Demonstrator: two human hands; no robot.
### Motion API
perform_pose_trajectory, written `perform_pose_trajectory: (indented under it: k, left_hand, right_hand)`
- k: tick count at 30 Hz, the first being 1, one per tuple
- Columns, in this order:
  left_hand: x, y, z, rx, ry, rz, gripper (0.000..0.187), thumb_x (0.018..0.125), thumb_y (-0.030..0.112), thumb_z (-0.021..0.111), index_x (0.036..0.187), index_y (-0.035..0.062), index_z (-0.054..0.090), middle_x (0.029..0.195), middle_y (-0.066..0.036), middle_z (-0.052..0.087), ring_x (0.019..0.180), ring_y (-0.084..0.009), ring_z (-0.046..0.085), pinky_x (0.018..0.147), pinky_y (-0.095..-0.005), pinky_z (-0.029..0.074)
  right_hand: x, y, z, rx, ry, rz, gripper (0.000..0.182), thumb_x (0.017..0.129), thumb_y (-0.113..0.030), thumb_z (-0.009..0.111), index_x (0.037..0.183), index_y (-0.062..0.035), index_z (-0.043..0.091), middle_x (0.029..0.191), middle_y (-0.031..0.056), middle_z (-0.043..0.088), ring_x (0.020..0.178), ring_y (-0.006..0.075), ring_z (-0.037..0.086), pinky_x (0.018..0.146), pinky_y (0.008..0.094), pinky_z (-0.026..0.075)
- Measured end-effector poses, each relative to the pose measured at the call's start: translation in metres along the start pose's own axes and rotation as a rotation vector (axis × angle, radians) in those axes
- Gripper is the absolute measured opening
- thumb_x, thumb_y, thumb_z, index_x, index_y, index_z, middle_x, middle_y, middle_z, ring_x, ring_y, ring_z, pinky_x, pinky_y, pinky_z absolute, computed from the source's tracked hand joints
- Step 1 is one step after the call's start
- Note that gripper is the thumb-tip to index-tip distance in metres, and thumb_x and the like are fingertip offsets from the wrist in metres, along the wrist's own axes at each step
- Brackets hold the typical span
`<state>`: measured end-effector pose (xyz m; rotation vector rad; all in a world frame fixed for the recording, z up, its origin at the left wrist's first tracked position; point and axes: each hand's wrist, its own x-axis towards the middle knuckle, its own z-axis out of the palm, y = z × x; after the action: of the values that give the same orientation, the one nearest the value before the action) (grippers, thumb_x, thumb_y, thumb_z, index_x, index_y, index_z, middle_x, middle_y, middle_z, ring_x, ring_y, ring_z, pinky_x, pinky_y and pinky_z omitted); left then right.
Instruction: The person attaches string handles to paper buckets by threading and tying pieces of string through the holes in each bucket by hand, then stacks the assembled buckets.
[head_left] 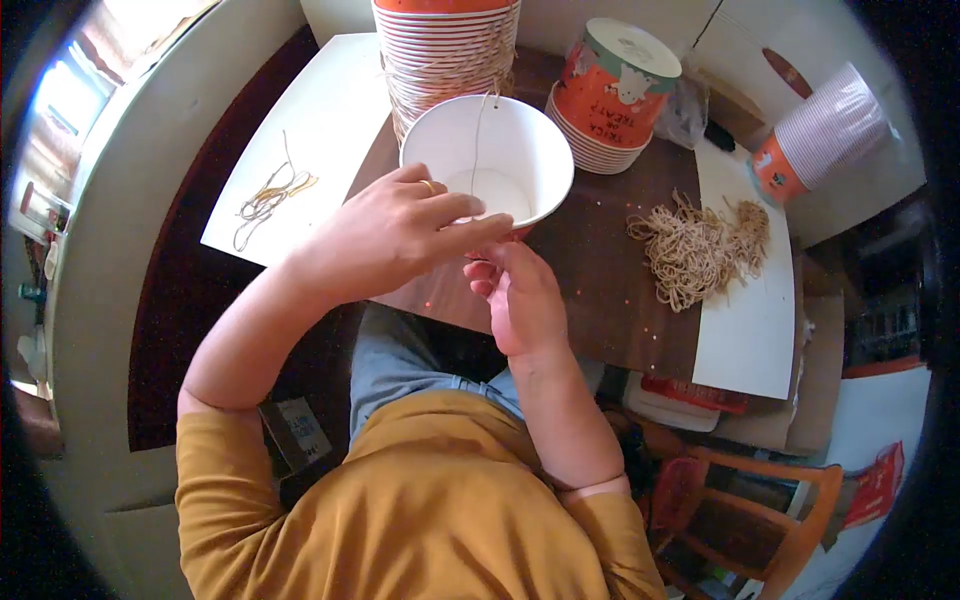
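Note:
A paper bucket (545,165), white inside, sits in front of me on the table with its mouth tilted my way. A thin cord (478,140) hangs from a hole at its far rim and runs down inside to my left fingers. My left hand (400,220), with a ring on one finger, reaches over the near rim, its fingertips closed on the cord. Just outside and below that rim, my right hand (525,295) has its thumb and fingers drawn together close to the left fingertips. What the right fingers pinch is hidden.
Stacked buckets (445,50) with cords stand behind. Upside-down orange buckets (615,100) stand back right, and another nested stack (820,130) lies tilted at far right. A heap of cords (690,250) lies right; a few loose cords (270,200) lie on white board at left.

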<state>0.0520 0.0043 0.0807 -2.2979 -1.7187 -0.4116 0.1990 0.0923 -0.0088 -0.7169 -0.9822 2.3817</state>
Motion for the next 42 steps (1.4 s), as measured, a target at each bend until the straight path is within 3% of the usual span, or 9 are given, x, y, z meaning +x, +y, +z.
perform_pose_trajectory:
  k: [5, 12, 21, 24, 27, 31, 35, 38, 42]
  left_hand:
    - [-0.001, -0.012, 0.000, -0.033, -0.030, 0.072, 0.025, 0.072, 0.011, 0.063, 0.095, 0.0045, 0.066, 0.091, -0.005, 0.065, 0.080, -0.0225, 0.062, 0.077, -0.0348, 0.048]
    - [-0.004, -0.014, 0.006, -0.051, 0.007, 0.027, 0.016, 0.072, 0.010, 0.064, 0.088, 0.0065, 0.065, 0.080, -0.004, 0.062, 0.078, -0.0220, 0.062, 0.077, -0.0344, 0.048]
    - [-0.006, -0.004, 0.006, -0.219, 0.046, -0.125, 0.011, 0.073, 0.006, 0.068, 0.083, 0.0067, 0.062, 0.080, -0.007, 0.058, 0.076, -0.0269, 0.061, 0.074, -0.0347, 0.049]
    - [-0.006, -0.001, 0.006, -0.397, 0.163, -0.227, 0.009, 0.077, 0.004, 0.067, 0.083, 0.0045, 0.060, 0.084, -0.010, 0.058, 0.076, -0.0286, 0.061, 0.071, -0.0360, 0.050]
    - [-0.006, -0.001, 0.002, -0.492, 0.162, -0.256, 0.008, 0.079, 0.005, 0.066, 0.083, 0.0025, 0.059, 0.088, -0.011, 0.058, 0.077, -0.0262, 0.061, 0.065, -0.0366, 0.051]
    - [-0.002, 0.001, -0.006, -0.520, 0.104, -0.278, 0.008, 0.080, 0.006, 0.066, 0.085, 0.0017, 0.061, 0.087, -0.012, 0.061, 0.072, -0.0219, 0.062, 0.059, -0.0352, 0.051]
    - [0.008, 0.004, -0.040, -0.573, -0.172, -0.511, 0.011, 0.082, 0.012, 0.065, 0.086, 0.0015, 0.064, 0.073, -0.011, 0.063, 0.064, -0.0219, 0.062, 0.061, -0.0338, 0.050]
    - [0.010, -0.006, -0.047, -0.604, -0.282, -0.455, 0.015, 0.083, 0.016, 0.064, 0.085, 0.0011, 0.065, 0.066, -0.010, 0.063, 0.062, -0.0212, 0.062, 0.062, -0.0339, 0.049]
    - [0.015, -0.009, -0.054, -0.629, -0.242, -0.481, 0.019, 0.084, 0.018, 0.062, 0.084, -0.0004, 0.065, 0.074, -0.013, 0.066, 0.064, -0.0203, 0.062, 0.061, -0.0343, 0.048]
  right_hand:
    - [-0.001, -0.001, 0.004, 0.000, 0.053, -0.008, 0.018, 0.081, -0.023, 0.065, 0.090, -0.0077, 0.067, 0.083, 0.0004, 0.066, 0.069, 0.0082, 0.056, 0.064, 0.0224, 0.040]
    - [0.007, 0.003, -0.012, -0.064, 0.105, -0.037, 0.017, 0.079, -0.022, 0.064, 0.086, -0.0065, 0.067, 0.079, 0.0006, 0.065, 0.067, 0.0085, 0.055, 0.062, 0.0234, 0.040]
    - [0.012, -0.005, -0.012, -0.182, 0.064, -0.084, 0.021, 0.084, -0.019, 0.060, 0.098, -0.0034, 0.065, 0.094, 0.0032, 0.066, 0.072, 0.0083, 0.050, 0.067, 0.0237, 0.041]
    - [-0.006, -0.010, 0.002, -0.591, 0.167, -0.435, 0.028, 0.082, -0.022, 0.069, 0.100, -0.0011, 0.062, 0.091, 0.0050, 0.064, 0.078, 0.0162, 0.058, 0.069, 0.0253, 0.045]
    - [-0.020, -0.021, 0.010, -0.993, 0.258, -0.981, 0.030, 0.080, -0.021, 0.070, 0.102, -0.0033, 0.061, 0.104, 0.0109, 0.060, 0.095, 0.0251, 0.058, 0.081, 0.0331, 0.045]
    - [-0.009, -0.025, 0.014, -1.183, -0.002, -1.133, 0.025, 0.077, -0.017, 0.069, 0.100, -0.0084, 0.062, 0.108, 0.0105, 0.059, 0.100, 0.0300, 0.055, 0.092, 0.0420, 0.036]
    - [0.002, -0.025, 0.017, -1.104, -0.046, -1.097, 0.015, 0.077, -0.017, 0.069, 0.089, -0.0096, 0.063, 0.092, 0.0038, 0.064, 0.095, 0.0260, 0.056, 0.090, 0.0403, 0.037]
    - [0.000, -0.026, 0.014, -1.176, -0.042, -1.033, 0.015, 0.077, -0.016, 0.070, 0.088, -0.0101, 0.064, 0.091, 0.0042, 0.064, 0.093, 0.0263, 0.057, 0.091, 0.0412, 0.037]
    - [0.000, -0.030, 0.012, -1.123, -0.041, -1.116, 0.018, 0.077, -0.016, 0.071, 0.092, -0.0106, 0.063, 0.092, 0.0047, 0.064, 0.096, 0.0254, 0.058, 0.099, 0.0452, 0.034]
